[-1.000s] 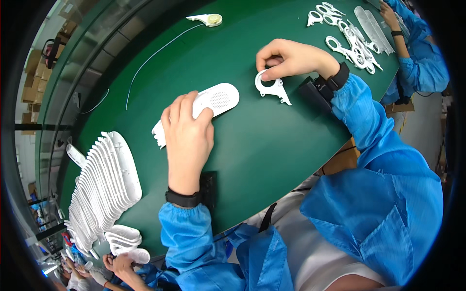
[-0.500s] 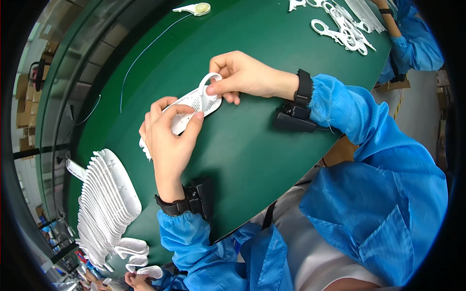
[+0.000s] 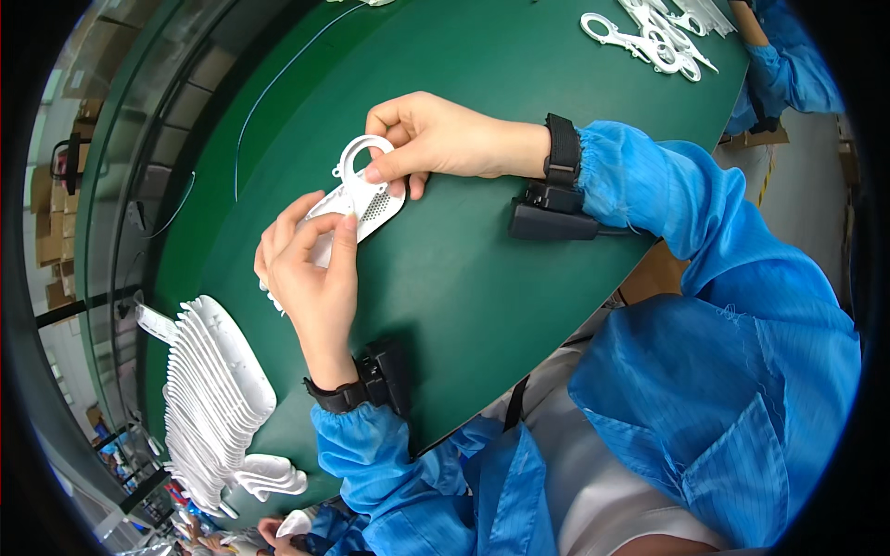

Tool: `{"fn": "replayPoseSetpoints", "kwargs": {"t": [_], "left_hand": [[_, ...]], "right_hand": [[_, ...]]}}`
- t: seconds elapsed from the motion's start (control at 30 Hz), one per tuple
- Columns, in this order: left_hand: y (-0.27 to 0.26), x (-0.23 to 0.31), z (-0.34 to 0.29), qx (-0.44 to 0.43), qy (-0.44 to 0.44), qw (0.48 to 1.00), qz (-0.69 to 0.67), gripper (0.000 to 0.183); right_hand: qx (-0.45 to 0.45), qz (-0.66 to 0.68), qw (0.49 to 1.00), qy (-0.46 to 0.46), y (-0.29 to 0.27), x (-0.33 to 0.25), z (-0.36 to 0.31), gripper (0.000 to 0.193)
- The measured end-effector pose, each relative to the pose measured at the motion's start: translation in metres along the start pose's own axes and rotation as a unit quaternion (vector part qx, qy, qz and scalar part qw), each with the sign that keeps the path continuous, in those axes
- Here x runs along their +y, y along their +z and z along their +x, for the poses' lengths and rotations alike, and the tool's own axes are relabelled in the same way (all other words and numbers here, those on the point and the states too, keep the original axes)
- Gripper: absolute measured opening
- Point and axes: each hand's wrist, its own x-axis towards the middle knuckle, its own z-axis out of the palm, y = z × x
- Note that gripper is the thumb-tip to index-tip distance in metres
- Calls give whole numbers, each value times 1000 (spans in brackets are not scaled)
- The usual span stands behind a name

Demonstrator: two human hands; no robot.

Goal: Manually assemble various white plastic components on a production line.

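Note:
My left hand [image 3: 311, 273] is closed round the near-left end of a long white plastic shell [image 3: 378, 208], thumb and fingers at its edges. Small perforations show in the shell's far end. Between thumb and fingers, my right hand [image 3: 415, 144] pinches a white ring-ended plastic bracket [image 3: 349, 159]. The ring stands tilted over the shell's far end, and its narrower part reaches down along the shell under my left fingers. Whether the bracket is seated in the shell I cannot tell, as my fingers cover the lower part.
A row of stacked white shells [image 3: 209, 398] lies to the left on the green table [image 3: 464, 306]. Loose ring-ended brackets [image 3: 649, 42] are piled at the far right, near another person's blue sleeve [image 3: 793, 79]. A thin blue cable [image 3: 269, 88] crosses the far left.
Both hands have shifted slightly left with the parts. The ring has turned so its opening shows more fully. The whole view has also shifted a little.

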Motion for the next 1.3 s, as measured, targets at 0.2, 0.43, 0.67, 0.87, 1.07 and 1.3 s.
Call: {"fn": "replayPoseSetpoints", "kwargs": {"t": [0.2,0.43,0.67,0.87,1.07,1.3], "left_hand": [[6,5,-2,48,12,997,64,13],[5,3,-8,48,50,996,63,12],[4,-4,-10,34,55,998,9,12],[0,-1,-9,32,69,997,-4,14],[1,-1,-8,30,86,996,16,15],[6,-6,-5,47,19,996,-77,15]], "right_hand": [[5,-367,909,-196,-11,-3,6,32],[-65,-375,895,-233,-10,-3,9,32],[-105,-419,863,-261,-8,-4,15,27],[-135,-453,858,-198,-1,-16,16,18],[-150,-392,878,-229,-12,0,27,14],[-142,-365,905,-167,-15,-2,26,16]]}}
